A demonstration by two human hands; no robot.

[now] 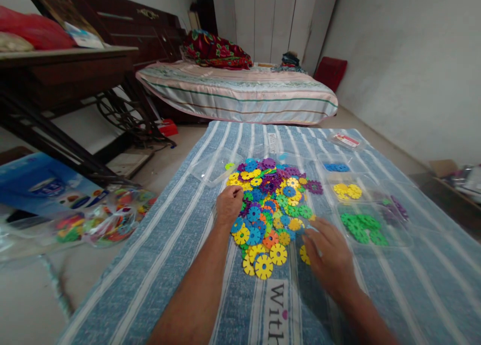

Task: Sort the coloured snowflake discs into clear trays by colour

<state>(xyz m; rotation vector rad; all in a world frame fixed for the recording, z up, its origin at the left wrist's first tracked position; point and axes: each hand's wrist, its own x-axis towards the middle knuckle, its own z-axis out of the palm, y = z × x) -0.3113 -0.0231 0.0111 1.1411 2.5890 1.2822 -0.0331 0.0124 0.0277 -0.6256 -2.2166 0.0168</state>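
A heap of flower-shaped plastic snowflake discs (263,209) in yellow, blue, green, purple and orange lies on a striped cloth. My left hand (230,203) rests against the heap's left edge, its fingers curled in; what they hold, if anything, is hidden. On the right side my right hand (328,252) is smeared by motion, its fingers pointing at the heap. Beneath its thumb a yellow disc (304,254) shows in part. Clear plastic boxes stand to the right: one holds blue discs (336,167), another yellow discs (347,191), a nearer one green discs (364,228).
Purple discs (398,208) sit beside the green ones. A clear container (212,168) lies behind the heap at left, and a box with a red label (346,140) at the far right corner. Beyond are a bed (240,92) and a sewing table (67,59); bagged toys (108,222) are on the floor.
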